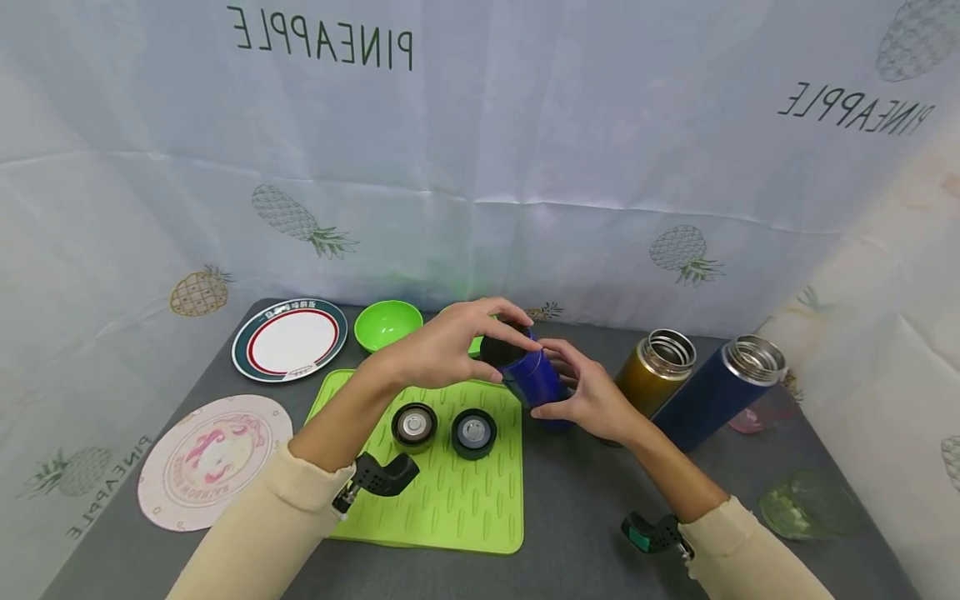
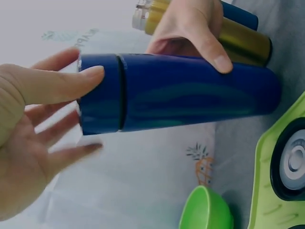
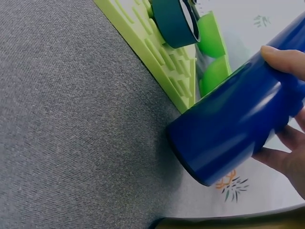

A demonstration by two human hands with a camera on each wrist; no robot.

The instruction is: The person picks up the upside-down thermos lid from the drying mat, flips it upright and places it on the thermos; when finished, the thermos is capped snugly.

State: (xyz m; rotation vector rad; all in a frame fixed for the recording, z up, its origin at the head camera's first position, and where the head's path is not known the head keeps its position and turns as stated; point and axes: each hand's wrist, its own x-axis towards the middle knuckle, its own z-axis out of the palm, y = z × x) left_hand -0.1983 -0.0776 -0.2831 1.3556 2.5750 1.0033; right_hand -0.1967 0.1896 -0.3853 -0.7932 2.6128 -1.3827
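A blue thermos [image 1: 538,382] is tilted above the dark table, its cap [image 2: 100,117] still on the body with a thin dark seam between. My right hand [image 1: 592,396] grips the body from the right side, thumb and fingers on opposite sides. My left hand [image 1: 446,340] spans the cap, thumb on its near side and other fingers spread round the far side and top, partly hidden in the left wrist view. On a light green ribbed mat [image 1: 442,508] sit two round lids [image 1: 414,425], both with metallic centres.
To the right stand a gold bottle [image 1: 651,379] and a dark blue bottle [image 1: 708,400], both without lids. Two green bowls [image 1: 387,325] sit at the back. Left are a rimmed plate [image 1: 292,340] and a pink plate [image 1: 216,462]. A transparent green vessel [image 1: 802,504] lies far right.
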